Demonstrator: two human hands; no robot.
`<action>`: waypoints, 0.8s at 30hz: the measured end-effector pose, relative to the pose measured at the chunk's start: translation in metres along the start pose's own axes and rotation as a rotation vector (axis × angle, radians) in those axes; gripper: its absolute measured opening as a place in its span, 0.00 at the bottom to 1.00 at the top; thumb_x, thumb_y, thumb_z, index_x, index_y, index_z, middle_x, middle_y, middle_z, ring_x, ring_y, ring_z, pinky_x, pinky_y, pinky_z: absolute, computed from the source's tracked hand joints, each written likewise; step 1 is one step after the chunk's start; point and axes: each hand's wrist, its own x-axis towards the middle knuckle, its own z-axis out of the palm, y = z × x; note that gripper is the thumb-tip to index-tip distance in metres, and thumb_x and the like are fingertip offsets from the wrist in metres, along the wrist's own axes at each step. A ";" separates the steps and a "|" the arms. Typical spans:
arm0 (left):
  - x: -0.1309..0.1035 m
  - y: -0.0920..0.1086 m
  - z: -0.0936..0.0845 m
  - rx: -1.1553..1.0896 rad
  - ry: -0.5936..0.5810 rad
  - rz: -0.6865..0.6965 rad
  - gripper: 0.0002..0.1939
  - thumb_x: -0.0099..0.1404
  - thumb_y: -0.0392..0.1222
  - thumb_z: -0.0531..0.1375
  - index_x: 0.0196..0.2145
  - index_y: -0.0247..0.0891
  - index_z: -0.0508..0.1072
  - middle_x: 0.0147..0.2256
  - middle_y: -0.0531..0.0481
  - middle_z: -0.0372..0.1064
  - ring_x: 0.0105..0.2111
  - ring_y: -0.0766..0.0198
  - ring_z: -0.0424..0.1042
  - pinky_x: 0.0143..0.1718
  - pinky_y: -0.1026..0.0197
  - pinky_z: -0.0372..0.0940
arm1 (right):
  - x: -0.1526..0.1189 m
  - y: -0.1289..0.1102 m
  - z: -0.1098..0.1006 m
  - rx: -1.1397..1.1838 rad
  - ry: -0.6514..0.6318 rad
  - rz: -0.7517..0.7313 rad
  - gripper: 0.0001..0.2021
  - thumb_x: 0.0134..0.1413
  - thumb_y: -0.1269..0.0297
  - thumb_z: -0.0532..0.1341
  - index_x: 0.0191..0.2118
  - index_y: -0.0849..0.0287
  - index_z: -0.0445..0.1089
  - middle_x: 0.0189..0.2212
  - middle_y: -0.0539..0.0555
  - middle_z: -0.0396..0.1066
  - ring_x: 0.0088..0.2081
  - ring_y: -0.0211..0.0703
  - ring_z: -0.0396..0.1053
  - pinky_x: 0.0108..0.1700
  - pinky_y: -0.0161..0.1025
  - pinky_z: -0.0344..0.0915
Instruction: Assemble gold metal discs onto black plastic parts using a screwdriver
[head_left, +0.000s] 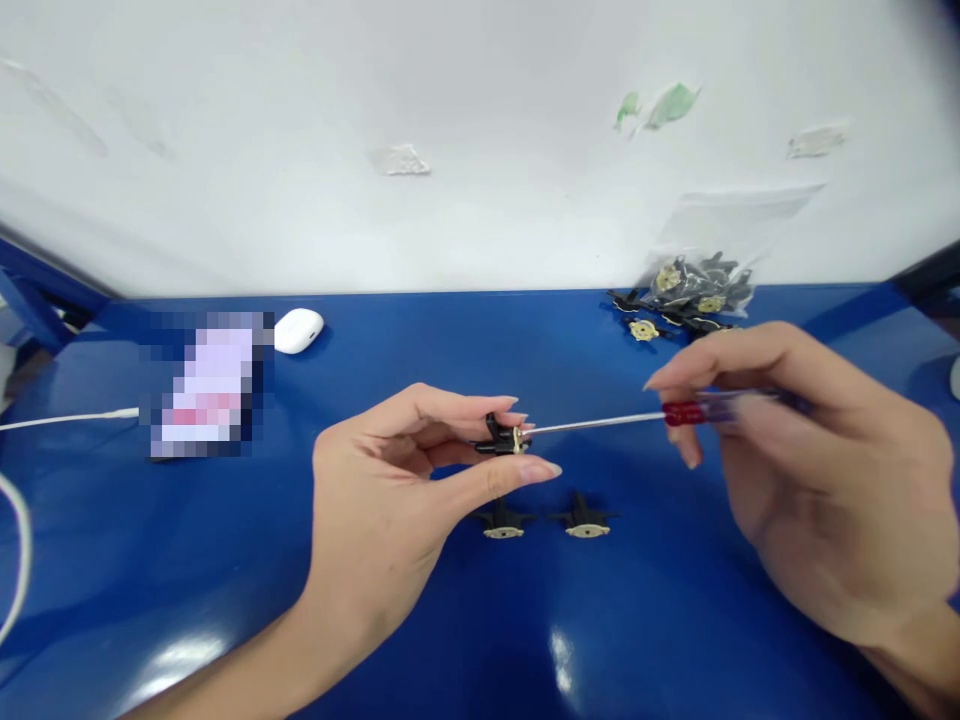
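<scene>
Between thumb and fingers, my left hand (405,480) holds a small black part (499,437) with a cream-coloured disc on its right side. My right hand (832,470) grips the handle of a screwdriver (682,412), red at its front end. The thin metal shaft points left, and its tip meets the disc of the held part. Just below my left thumb, two similar pieces, a left one (502,522) and a right one (587,520), rest on the blue table (420,650). My right palm hides the rear of the handle.
At the back right, a clear plastic bag (705,285) holds more black parts, with several loose ones (643,329) beside it. A blurred-out phone (214,380), a white cable (75,418) and a white case (298,331) lie at left. Behind stands a white wall (487,230).
</scene>
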 end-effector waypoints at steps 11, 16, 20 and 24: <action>0.000 -0.001 -0.003 -0.058 0.011 -0.035 0.15 0.51 0.30 0.86 0.30 0.44 0.88 0.39 0.54 0.90 0.38 0.60 0.90 0.44 0.66 0.85 | -0.002 0.001 0.002 0.019 -0.016 0.004 0.03 0.70 0.62 0.72 0.45 0.50 0.85 0.31 0.51 0.79 0.24 0.41 0.72 0.23 0.41 0.61; 0.001 -0.002 -0.001 -0.026 0.023 -0.002 0.15 0.50 0.32 0.87 0.29 0.45 0.89 0.38 0.54 0.90 0.38 0.60 0.90 0.44 0.66 0.86 | 0.005 0.003 -0.003 0.029 -0.076 0.026 0.09 0.74 0.57 0.69 0.42 0.53 0.85 0.26 0.51 0.75 0.23 0.40 0.70 0.25 0.41 0.62; 0.001 -0.001 0.001 -0.044 0.049 0.020 0.16 0.49 0.29 0.86 0.28 0.46 0.88 0.35 0.55 0.90 0.40 0.58 0.91 0.45 0.66 0.86 | 0.007 0.002 -0.002 0.014 -0.105 0.067 0.05 0.73 0.59 0.71 0.46 0.51 0.84 0.23 0.48 0.73 0.20 0.38 0.68 0.22 0.39 0.57; 0.000 0.001 0.000 -0.022 0.057 0.042 0.16 0.49 0.30 0.86 0.27 0.47 0.88 0.33 0.55 0.89 0.44 0.54 0.91 0.46 0.64 0.86 | 0.008 0.001 -0.002 0.005 -0.147 0.104 0.12 0.78 0.55 0.65 0.47 0.52 0.86 0.23 0.49 0.74 0.21 0.37 0.68 0.24 0.38 0.60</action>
